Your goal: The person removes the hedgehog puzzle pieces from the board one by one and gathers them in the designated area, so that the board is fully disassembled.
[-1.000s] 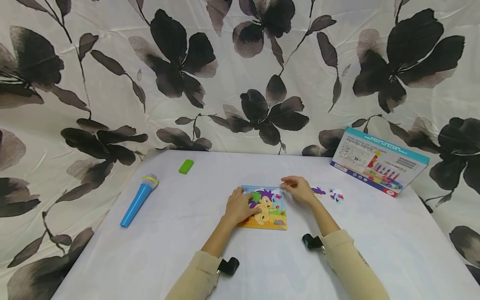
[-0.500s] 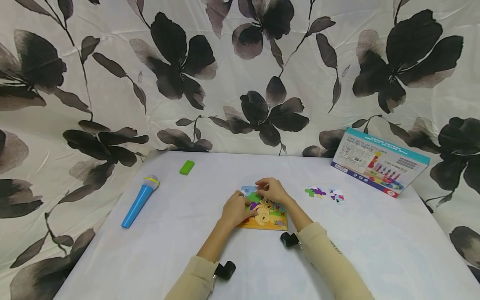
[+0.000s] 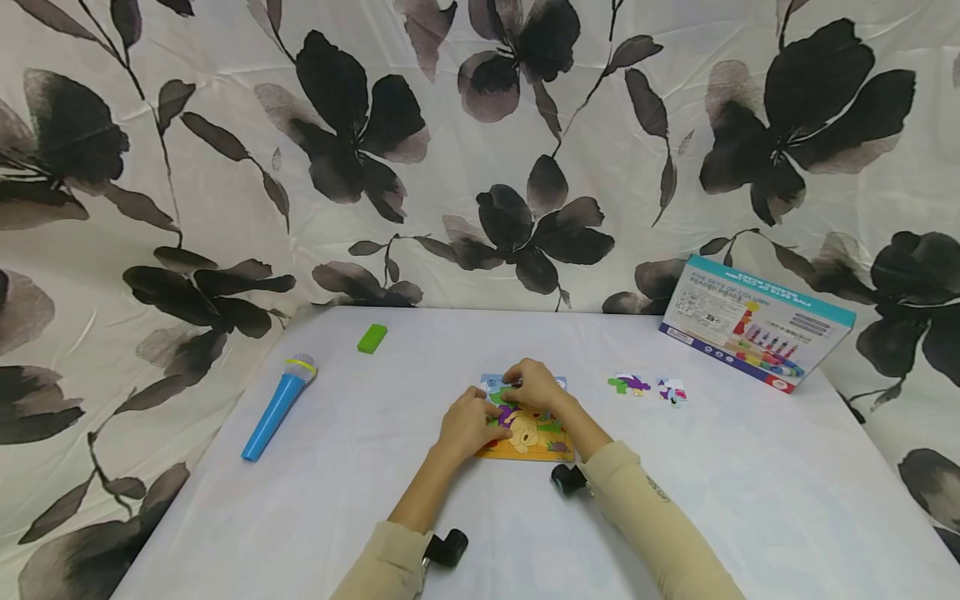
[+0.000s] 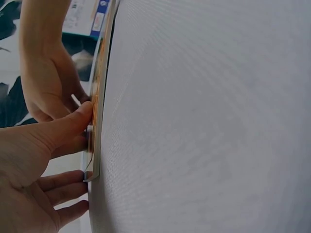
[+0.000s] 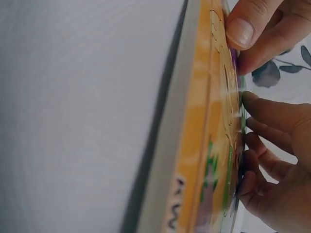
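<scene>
Near the middle of the white table [image 3: 315, 517], a puzzle [image 3: 525, 437] lies flat, its picture orange along the near edge, with green, purple and pale blue showing farther back. Both hands are on it.

Left hand [image 3: 467, 425]: at the left side. Thumb reaches over the picture and rests on its face. Left wrist view shows the other fingers apart, the lower ones stretched out beside the board's edge.

Right hand [image 3: 538, 387]: at the far part, covering some of the picture. Right wrist view shows fingers bent and spaced, tips touching the puzzle's face. Whether they pinch a piece, cannot tell; the contact is partly hidden. The two hands are close together, with a small gap between them.

To the right of the puzzle, apart from it: loose pieces [image 3: 628, 384] in two small clumps side by side, one green and purple, the other white with purple and pink.

Far right corner: a box [image 3: 757, 325] stands tilted, teal band along its top, printing upside down on that band.

Left side: a blue microphone [image 3: 277, 408] lies slantwise, grey head pointing away, yellow ring round it. Beyond, toward the far edge, a green block [image 3: 372, 338].

Backdrop: pale cloth [image 3: 442, 150] with dark flowers. Beige sleeves [image 3: 397, 554], black devices [image 3: 447, 547] at the cuffs.
</scene>
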The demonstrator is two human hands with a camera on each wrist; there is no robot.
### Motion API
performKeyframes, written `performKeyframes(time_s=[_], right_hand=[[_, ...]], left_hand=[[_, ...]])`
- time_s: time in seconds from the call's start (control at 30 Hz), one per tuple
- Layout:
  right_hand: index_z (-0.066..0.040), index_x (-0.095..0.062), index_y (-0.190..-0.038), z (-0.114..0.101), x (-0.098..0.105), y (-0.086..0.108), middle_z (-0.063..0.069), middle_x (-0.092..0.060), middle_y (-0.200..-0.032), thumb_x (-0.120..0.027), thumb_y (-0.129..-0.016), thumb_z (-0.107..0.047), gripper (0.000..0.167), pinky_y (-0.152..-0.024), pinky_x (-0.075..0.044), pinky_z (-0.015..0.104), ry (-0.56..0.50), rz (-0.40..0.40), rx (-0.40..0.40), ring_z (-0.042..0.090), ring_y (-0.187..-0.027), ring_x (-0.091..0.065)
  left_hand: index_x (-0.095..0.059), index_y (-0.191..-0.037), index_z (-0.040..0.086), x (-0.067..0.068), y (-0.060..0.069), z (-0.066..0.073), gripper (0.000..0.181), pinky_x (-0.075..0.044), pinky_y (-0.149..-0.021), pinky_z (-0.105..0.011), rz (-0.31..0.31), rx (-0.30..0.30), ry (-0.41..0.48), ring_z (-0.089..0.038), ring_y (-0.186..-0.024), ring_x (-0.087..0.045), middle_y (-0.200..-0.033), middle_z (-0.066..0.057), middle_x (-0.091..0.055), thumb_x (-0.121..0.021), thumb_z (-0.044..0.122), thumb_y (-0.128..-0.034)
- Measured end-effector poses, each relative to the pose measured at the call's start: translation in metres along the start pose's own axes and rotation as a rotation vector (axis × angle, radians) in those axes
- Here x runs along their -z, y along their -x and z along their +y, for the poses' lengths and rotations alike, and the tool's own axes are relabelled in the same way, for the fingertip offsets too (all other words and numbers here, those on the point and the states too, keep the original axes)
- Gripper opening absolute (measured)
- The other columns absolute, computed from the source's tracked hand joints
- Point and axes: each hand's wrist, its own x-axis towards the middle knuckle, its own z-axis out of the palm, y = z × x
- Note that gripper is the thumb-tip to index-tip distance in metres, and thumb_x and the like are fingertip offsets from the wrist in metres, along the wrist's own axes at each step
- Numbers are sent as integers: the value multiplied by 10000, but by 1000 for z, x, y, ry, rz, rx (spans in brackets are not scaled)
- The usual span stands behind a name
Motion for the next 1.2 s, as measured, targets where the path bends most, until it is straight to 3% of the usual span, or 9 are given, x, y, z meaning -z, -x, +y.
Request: performKeyframes(time_s=[0.27, 0.57, 0.7, 0.93, 1.07, 1.2], right_hand=[[19, -648, -1024, -5, 2, -2, 125, -656, -988, -752, -792, -104, 282, -873, -504, 355, 33, -26, -22, 268, -954, -614], [1, -632, -992, -5, 2, -1, 106, -640, -978, -780, -760, -101, 294, -879, -497, 369, 21, 7, -18, 274, -960, -607], [14, -627, -963, -3, 1, 0, 120, -641, -960, -773, -752, -63, 268, -833, -514, 367, -59, 47, 0, 281, -919, -616], [25, -673, -955, 6, 1, -1, 102, -631, -839, -690, -835, -53, 144, -656, -518, 292, -213, 109, 38, 218, -756, -626], [29, -691, -1025, 8, 5, 0, 126, -652, -877, -667, -861, -80, 198, -668, -512, 287, -307, 86, 35, 197, -749, -624], [42, -686, -1055, 14, 14, 3, 163, -686, -954, -650, -880, -107, 233, -720, -519, 297, -337, 92, 25, 212, -796, -644]], left_hand=[[-755, -952, 53, -1, 1, -2, 398, -495, -888, -423, -9, 22, 34, -305, -1104, -557, -1189, -176, -582, -812, 360, -705], [-763, -917, 52, -2, 2, -2, 376, -493, -888, -432, 2, 39, 60, -323, -1096, -561, -1198, -180, -572, -824, 347, -693], [-763, -923, 57, -1, 2, -1, 378, -494, -882, -434, 3, 48, 54, -322, -1082, -569, -1193, -175, -575, -828, 347, -689], [-765, -913, 61, -1, 2, -2, 376, -497, -873, -433, 6, 48, 51, -311, -1058, -578, -1187, -167, -575, -828, 355, -688], [-765, -909, 60, 0, 2, -1, 374, -499, -869, -433, 6, 53, 57, -313, -1056, -578, -1186, -164, -573, -831, 350, -683], [-762, -920, 61, -1, 1, 0, 378, -499, -872, -441, 1, 61, 70, -335, -1061, -580, -1195, -161, -570, -833, 346, -682]])
